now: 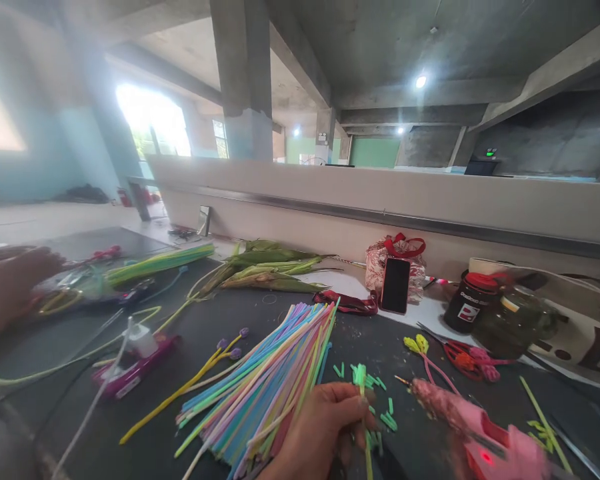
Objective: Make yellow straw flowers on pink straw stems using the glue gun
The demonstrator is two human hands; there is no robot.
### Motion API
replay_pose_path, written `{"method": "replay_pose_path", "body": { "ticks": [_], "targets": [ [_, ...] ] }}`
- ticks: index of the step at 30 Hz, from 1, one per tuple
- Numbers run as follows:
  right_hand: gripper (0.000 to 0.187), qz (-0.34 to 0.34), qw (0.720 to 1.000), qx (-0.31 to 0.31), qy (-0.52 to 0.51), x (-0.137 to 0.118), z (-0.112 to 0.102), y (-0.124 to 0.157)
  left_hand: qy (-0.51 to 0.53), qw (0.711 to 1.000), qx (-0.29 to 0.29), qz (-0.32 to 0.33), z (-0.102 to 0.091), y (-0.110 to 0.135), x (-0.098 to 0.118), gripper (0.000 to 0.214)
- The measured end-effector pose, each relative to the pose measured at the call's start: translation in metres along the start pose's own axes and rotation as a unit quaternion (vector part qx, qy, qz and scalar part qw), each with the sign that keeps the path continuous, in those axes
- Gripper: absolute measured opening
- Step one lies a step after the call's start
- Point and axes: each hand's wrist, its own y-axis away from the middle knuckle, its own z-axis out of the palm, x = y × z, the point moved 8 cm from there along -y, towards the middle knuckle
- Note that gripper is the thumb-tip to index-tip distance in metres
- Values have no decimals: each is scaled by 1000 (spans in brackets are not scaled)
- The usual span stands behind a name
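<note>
My left hand (325, 423) reaches in from the bottom centre, fingers pinched on a light green pipe cleaner stem (368, 453). A bright green tuft (361, 375) tops the stem. Short cut green pieces (389, 421) lie around it on the dark table. Left of the hand, very close, spreads a large bundle of pastel pipe cleaners (267, 380). To the right, a pink hot glue gun (473, 413) points its nozzle left, its red light lit. A blurred patch below the gun might be part of my right hand; its fingers cannot be made out.
Another person's hand (10, 287) is at the far left. Around the table are a purple power strip (137, 367), yellow stems with purple buds (195, 380), corn husks (265, 267), a phone (395, 285), a black bottle (465, 303), a jar (517, 323) and red-handled scissors (463, 360).
</note>
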Motion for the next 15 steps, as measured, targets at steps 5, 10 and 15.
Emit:
{"method": "replay_pose_path", "body": {
  "ticks": [5, 10, 15],
  "targets": [
    [28, 20, 999, -5, -34, -3, 16, -19, 53, 997, -45, -23, 4, -5, -5, 26],
    [29, 60, 994, -42, -84, 1, 32, -25, 72, 995, -55, -48, 7, -3, -9, 26],
    [25, 38, 994, -69, -76, -8, 34, -28, 82, 993, -51, -66, 7, -2, -12, 25]
  ]
}}
